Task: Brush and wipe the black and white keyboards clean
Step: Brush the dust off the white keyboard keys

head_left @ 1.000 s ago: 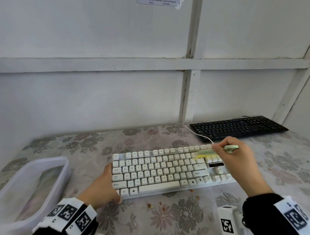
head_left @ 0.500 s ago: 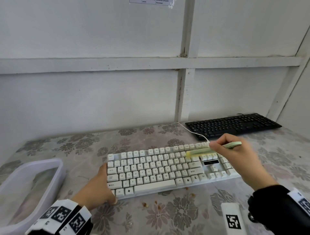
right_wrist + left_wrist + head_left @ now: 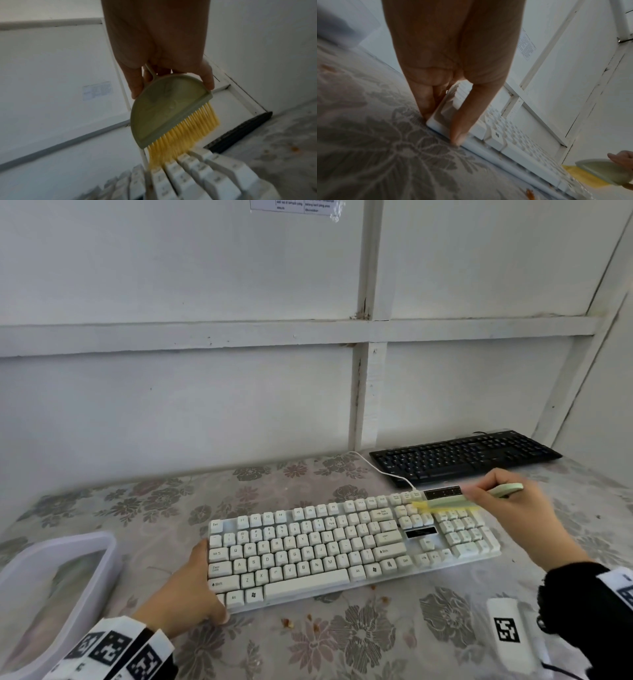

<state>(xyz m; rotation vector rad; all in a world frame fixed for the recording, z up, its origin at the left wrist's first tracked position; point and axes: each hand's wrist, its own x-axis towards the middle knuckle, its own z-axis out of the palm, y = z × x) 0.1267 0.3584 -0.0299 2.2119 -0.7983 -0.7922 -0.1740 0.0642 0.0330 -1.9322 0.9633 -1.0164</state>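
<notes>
Now right hand (image 3: 513,508) with brush (image 3: 168,111) on white keyboard (image 3: 342,546)

A white keyboard (image 3: 352,546) is lying slantwise on the bench (image 3: 376,645), which is wearing a floral cover. The left hand (image 3: 191,590) is gripping the keyboard's near left corner, thumb lying along the front edge. The right hand (image 3: 513,508) is holding a pale green brush (image 3: 469,501) whose yellow bristles are touching the keys near the far right of the board. A black keyboard (image 3: 466,457) is sitting just behind, against the white wall, with a white cable (image 3: 383,470) running between the two. A translucent tub (image 3: 106,559) is standing at the left. Orange crumbs (image 3: 287,623) are lying in front of the white keyboard.
</notes>
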